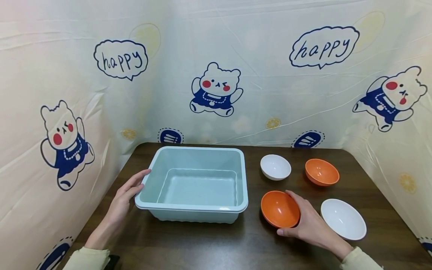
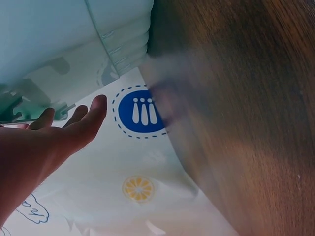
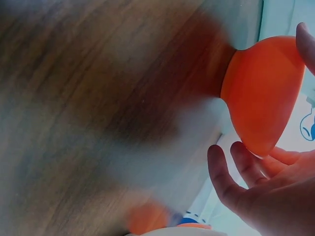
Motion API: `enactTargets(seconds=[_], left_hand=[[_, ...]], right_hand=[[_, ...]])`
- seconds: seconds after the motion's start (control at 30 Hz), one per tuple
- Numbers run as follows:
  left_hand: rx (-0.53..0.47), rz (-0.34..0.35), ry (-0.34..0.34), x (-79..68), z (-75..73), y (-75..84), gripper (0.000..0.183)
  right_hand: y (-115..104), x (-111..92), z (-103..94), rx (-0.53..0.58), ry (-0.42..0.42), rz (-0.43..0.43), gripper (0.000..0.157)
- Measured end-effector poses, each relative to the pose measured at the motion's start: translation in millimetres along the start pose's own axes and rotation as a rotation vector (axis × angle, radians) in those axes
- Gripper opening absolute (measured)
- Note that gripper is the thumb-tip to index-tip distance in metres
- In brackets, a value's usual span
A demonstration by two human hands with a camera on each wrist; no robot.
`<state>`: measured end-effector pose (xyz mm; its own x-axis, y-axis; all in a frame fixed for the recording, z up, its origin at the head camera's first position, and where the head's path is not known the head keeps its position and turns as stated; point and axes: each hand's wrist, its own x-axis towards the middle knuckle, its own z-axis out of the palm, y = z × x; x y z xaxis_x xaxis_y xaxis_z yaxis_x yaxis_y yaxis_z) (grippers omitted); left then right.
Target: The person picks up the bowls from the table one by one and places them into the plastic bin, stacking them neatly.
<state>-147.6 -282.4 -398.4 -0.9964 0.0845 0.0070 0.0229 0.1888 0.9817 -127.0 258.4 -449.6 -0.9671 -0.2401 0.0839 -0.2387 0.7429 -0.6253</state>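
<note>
A pale blue-green plastic basin [image 1: 197, 215] stands on the brown table, left of centre. My left hand [image 1: 123, 202] is at its left rim, fingers fairly straight and touching the edge. The left wrist view shows that hand [image 2: 59, 135] beside the basin's outer wall [image 2: 49, 29]. To the basin's right, my right hand [image 1: 312, 223] holds an orange bowl [image 1: 279, 208] by its rim, between thumb and fingers. In the right wrist view the same bowl [image 3: 266, 93] stands upright, its base at the tabletop, with the hand [image 3: 280, 196] around its side.
Behind the held bowl is a small white bowl [image 1: 275, 167], with another orange bowl [image 1: 321, 171] to its right. A larger white bowl [image 1: 343, 219] lies right of my right hand. A printed cloth [image 1: 256, 75] hangs around the dark wooden table [image 1: 216, 243].
</note>
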Motion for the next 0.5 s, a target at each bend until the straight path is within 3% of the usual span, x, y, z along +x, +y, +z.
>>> enactTargets(seconds=[0.5], left_hand=[[0.022,-0.012,0.001,0.3,0.3,0.3,0.049]], right_hand=[[-0.5,-1.1,0.7,0.014,0.034,0.044,0.116]])
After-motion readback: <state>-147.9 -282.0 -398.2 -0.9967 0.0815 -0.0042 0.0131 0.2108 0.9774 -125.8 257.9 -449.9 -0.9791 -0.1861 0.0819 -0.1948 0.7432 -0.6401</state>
